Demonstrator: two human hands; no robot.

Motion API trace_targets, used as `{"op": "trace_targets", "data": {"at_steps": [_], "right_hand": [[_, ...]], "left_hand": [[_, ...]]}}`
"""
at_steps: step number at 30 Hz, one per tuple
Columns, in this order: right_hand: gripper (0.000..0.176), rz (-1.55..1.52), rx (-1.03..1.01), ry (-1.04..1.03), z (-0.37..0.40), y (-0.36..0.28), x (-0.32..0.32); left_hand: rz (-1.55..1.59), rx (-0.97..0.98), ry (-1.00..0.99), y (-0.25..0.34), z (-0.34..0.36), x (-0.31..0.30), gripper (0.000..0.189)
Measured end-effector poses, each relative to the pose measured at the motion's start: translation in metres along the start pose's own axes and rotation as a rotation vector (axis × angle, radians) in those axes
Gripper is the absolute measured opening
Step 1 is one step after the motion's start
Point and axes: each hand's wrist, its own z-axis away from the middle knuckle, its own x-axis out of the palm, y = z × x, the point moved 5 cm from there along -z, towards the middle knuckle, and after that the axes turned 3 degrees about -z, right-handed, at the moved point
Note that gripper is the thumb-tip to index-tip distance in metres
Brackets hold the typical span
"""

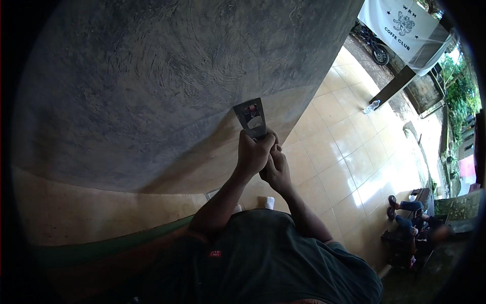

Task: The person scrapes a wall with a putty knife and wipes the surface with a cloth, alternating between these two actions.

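Both my hands are closed, one behind the other, around the handle of a putty knife. My left hand sits closer to the blade, its thumb along the base. Pressed up beside it, my right hand wraps the lower part of the grip. The flat grey blade widens toward its far edge, which meets the wall in this view. Dark and pale patches show on the blade. Rough, swirling grey texture covers most of the wall, with a smoother beige band along its lower part. My fingers hide most of the handle.
Glossy beige tiles cover the floor to the right. A clear plastic bottle lies by a post under a white banner. Beyond stands a motorcycle. A seated person is at lower right.
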Motion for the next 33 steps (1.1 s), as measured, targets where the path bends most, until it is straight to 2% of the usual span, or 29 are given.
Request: {"op": "trace_targets", "data": {"at_steps": [2,4,5,6,8,11,14,16,18,20,21,23,24,26,29,31,32,33], "right_hand": [[0.035,0.004,-0.043,0.002,-0.002,-0.001,-0.001],[0.034,0.09,-0.074,0.066,0.011,0.006,-0.004],[0.032,0.0,0.124,0.027,0.019,0.021,-0.004],[0.031,0.055,0.055,0.055,0.024,0.041,-0.006],[0.031,0.068,0.044,0.038,0.03,0.059,-0.005],[0.029,0.074,0.056,0.042,0.023,0.042,-0.002],[0.027,-0.002,0.241,-0.025,0.017,0.022,0.002],[0.028,0.063,0.033,0.062,0.017,0.041,0.001],[0.028,-0.03,0.059,0.079,0.024,0.054,0.003],[0.027,0.073,0.001,0.05,0.022,0.062,0.001],[0.027,0.073,0.007,0.054,0.018,0.052,-0.001],[0.026,0.052,0.193,-0.034,0.011,0.028,0.001],[0.026,0.051,0.2,-0.036,0.015,0.025,0.002],[0.025,0.097,0.078,0.001,0.011,0.014,0.001],[0.025,0.074,0.019,0.052,0.023,0.065,0.001],[0.027,-0.012,-0.002,0.073,0.023,0.059,0.006],[0.027,-0.016,0.017,0.076,0.026,0.059,0.003],[0.026,-0.011,0.156,0.034,0.023,0.04,0.003]], "left_hand": [[-0.004,0.018,0.008,0.001,-0.001,0.003,0.017],[-0.057,-0.051,0.005,-0.022,0.006,0.003,0.016],[-0.005,-0.095,0.025,-0.035,0.011,0.002,0.016],[-0.004,-0.091,0.026,-0.045,0.016,0.0,0.016],[0.052,-0.208,0.088,-0.063,0.021,-0.004,0.015],[0.022,-0.147,0.074,-0.045,0.018,-0.004,0.014],[-0.011,-0.077,0.053,-0.031,0.011,-0.005,0.014],[-0.071,-0.111,0.059,-0.041,0.011,-0.008,0.014],[-0.06,-0.141,0.085,-0.047,0.016,-0.007,0.016],[-0.054,-0.152,0.105,-0.049,0.018,-0.008,0.017],[-0.053,-0.159,0.103,-0.042,0.016,-0.006,0.017],[-0.006,-0.067,0.103,-0.025,0.007,-0.005,0.018],[-0.005,-0.074,0.106,-0.026,0.01,-0.005,0.018],[-0.039,-0.051,0.055,-0.021,0.008,-0.003,0.016],[-0.045,-0.143,0.094,-0.054,0.016,-0.008,0.015],[-0.024,-0.211,0.102,-0.053,0.016,-0.006,0.015],[-0.034,-0.181,0.099,-0.052,0.014,-0.007,0.015],[-0.044,-0.154,0.096,-0.047,0.015,-0.007,0.014]]}}
